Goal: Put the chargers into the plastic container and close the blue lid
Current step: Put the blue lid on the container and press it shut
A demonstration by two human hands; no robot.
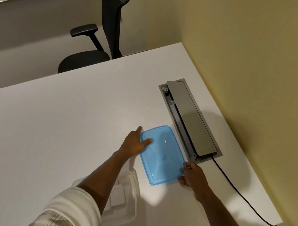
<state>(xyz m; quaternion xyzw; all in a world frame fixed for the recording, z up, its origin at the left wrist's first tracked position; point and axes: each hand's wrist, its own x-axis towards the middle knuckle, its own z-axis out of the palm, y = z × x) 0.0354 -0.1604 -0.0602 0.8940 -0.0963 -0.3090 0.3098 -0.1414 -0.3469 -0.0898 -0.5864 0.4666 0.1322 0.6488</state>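
Note:
The translucent blue lid (162, 155) lies flat on the white table (52, 125), held at two sides. My left hand (136, 142) grips its far left corner, thumb on top. My right hand (192, 175) pinches its near right edge. The clear plastic container (129, 205) stands open nearer to me, partly hidden under my left forearm. A white charger (117, 197) lies inside it.
A grey cable box (189, 118) with its flap raised is set into the table just right of the lid. A black cable (240, 190) runs from it to the table's right edge. A black office chair (101, 30) stands beyond the far edge.

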